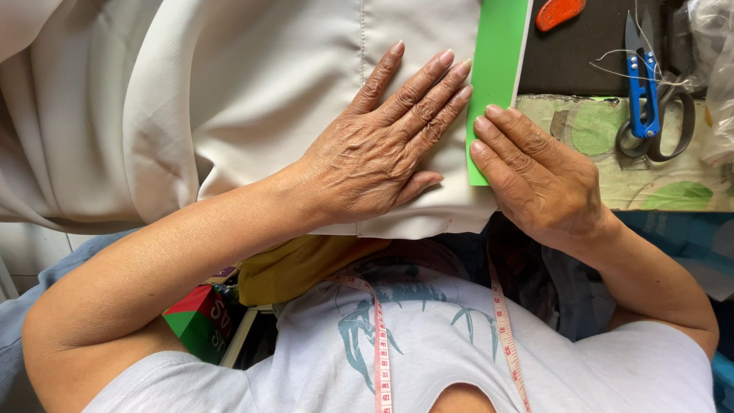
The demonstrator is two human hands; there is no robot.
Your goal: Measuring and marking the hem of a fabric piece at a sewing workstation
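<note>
My left hand point(386, 149) lies flat, fingers together, on cream fabric point(252, 92) that has a stitched seam running down it. Its fingertips reach the left edge of a green card strip point(495, 69) lying on the fabric. My right hand point(539, 180) presses its fingertips against the lower right edge of that green strip. Neither hand grips anything; both press down flat.
Blue thread snips point(641, 80) and grey scissors point(677, 122) lie at the upper right on a green-patterned mat point(665, 191). An orange piece of chalk point(558, 13) sits on a dark surface. A measuring tape point(501, 321) hangs round my neck. A red and green box point(200, 317) sits lower left.
</note>
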